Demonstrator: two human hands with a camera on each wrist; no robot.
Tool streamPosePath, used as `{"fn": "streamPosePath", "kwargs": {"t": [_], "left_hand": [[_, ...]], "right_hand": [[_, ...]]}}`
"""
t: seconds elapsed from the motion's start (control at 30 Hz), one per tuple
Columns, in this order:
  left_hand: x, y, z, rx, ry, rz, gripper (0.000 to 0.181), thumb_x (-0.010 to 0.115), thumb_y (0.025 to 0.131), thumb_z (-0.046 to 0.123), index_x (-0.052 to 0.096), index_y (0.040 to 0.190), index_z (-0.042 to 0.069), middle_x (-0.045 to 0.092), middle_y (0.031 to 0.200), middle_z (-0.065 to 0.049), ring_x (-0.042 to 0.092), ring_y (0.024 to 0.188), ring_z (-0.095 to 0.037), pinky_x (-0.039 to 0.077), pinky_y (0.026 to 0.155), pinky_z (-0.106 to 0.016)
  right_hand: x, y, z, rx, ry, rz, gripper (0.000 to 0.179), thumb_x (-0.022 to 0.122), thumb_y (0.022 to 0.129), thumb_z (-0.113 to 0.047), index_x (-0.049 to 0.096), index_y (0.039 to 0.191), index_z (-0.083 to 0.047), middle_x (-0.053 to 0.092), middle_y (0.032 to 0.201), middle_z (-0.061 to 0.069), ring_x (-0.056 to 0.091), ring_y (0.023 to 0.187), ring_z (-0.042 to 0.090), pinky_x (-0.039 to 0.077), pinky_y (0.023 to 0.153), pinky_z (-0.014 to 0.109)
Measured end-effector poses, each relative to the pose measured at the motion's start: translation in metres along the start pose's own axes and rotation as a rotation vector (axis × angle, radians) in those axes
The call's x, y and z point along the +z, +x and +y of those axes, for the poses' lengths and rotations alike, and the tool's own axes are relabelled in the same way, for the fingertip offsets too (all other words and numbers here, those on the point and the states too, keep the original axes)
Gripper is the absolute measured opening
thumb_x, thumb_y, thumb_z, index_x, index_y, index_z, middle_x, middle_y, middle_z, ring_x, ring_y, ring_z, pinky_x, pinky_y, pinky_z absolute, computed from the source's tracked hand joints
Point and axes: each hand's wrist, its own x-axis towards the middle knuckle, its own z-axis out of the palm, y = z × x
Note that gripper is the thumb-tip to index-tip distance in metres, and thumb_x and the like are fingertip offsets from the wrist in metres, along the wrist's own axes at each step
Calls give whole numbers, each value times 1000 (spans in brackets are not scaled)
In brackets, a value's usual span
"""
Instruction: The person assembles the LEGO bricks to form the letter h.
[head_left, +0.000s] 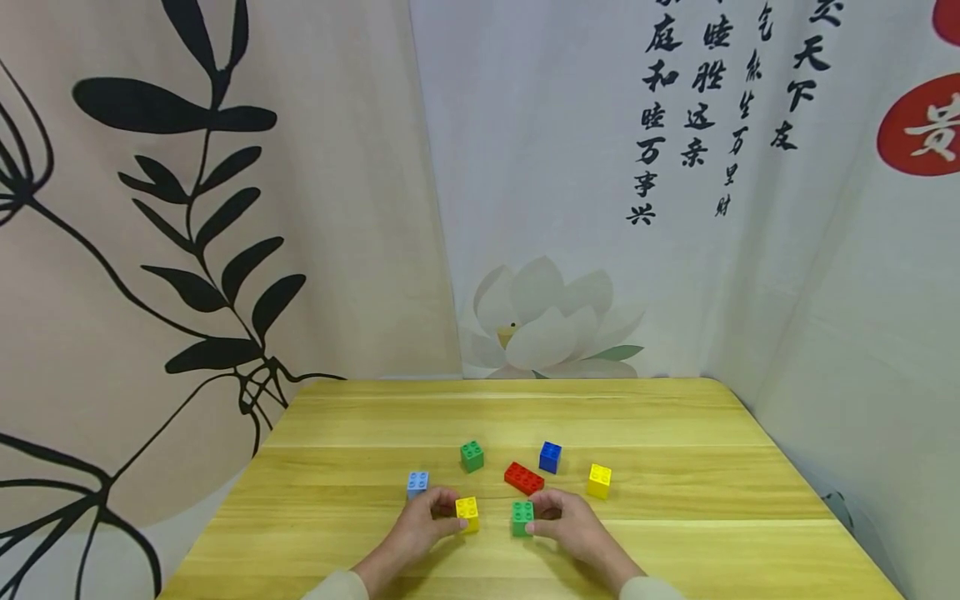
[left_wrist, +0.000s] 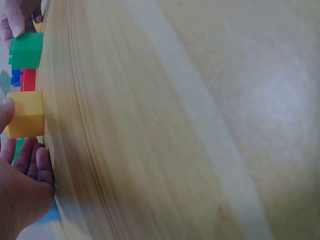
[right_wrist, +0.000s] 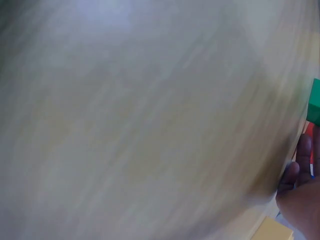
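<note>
In the head view my left hand [head_left: 423,525] pinches a yellow toy brick [head_left: 468,513] between thumb and fingers, close over the table. To its right, my right hand [head_left: 570,525] grips a green toy brick [head_left: 522,518], thumb on its near side. A gap of bare wood separates the two bricks. Just behind the left hand a light blue brick [head_left: 417,482] is partly covered by it. A long red brick [head_left: 523,478] lies right behind the right hand's green brick. The left wrist view shows the yellow brick [left_wrist: 26,114] with the thumb against it.
Farther back on the wooden table [head_left: 330,475] stand another green brick [head_left: 472,456] and a dark blue brick [head_left: 550,457]. A second yellow brick [head_left: 599,481] sits to the right, beyond the right hand. A printed curtain [head_left: 360,208] hangs behind the table's far edge.
</note>
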Motion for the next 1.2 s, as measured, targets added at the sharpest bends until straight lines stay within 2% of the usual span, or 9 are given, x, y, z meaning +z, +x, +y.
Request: {"fn": "streamPosePath", "kwargs": {"t": [0.23,0.5,0.67,0.93,1.2], "left_hand": [[-1,3,-2,-23,15,-10,33,79,86,15,64,113,4,64,102,-2,59,95,-19,52,82,-36],[-2,1,-1,46,6,-6,32,78,86,15,66,112,2,66,100,-4,60,92,-20,52,79,-34],[-6,2,2,58,14,1,34,79,86,20,66,113,3,66,101,-3,61,94,-19,53,80,-34],[-5,6,13,80,6,13,35,79,85,21,67,113,3,67,102,-4,61,95,-20,53,80,-35],[-4,9,28,54,1,28,38,80,85,26,67,115,5,67,104,-4,60,98,-21,53,78,-35]], "right_hand": [[3,2,1,15,-10,4,40,81,83,-22,67,117,-7,66,104,0,59,96,19,50,87,43],[1,2,4,15,29,-11,41,80,84,-21,66,119,-4,68,107,2,61,98,20,51,88,43],[2,3,5,23,39,-16,42,80,84,-22,66,119,-5,67,108,2,60,100,21,50,90,45],[2,4,5,32,37,-20,42,80,83,-23,67,119,-6,68,109,2,61,100,21,49,90,46],[2,4,6,34,52,-29,41,80,84,-22,67,120,-7,68,110,3,61,101,21,49,91,46]]}}
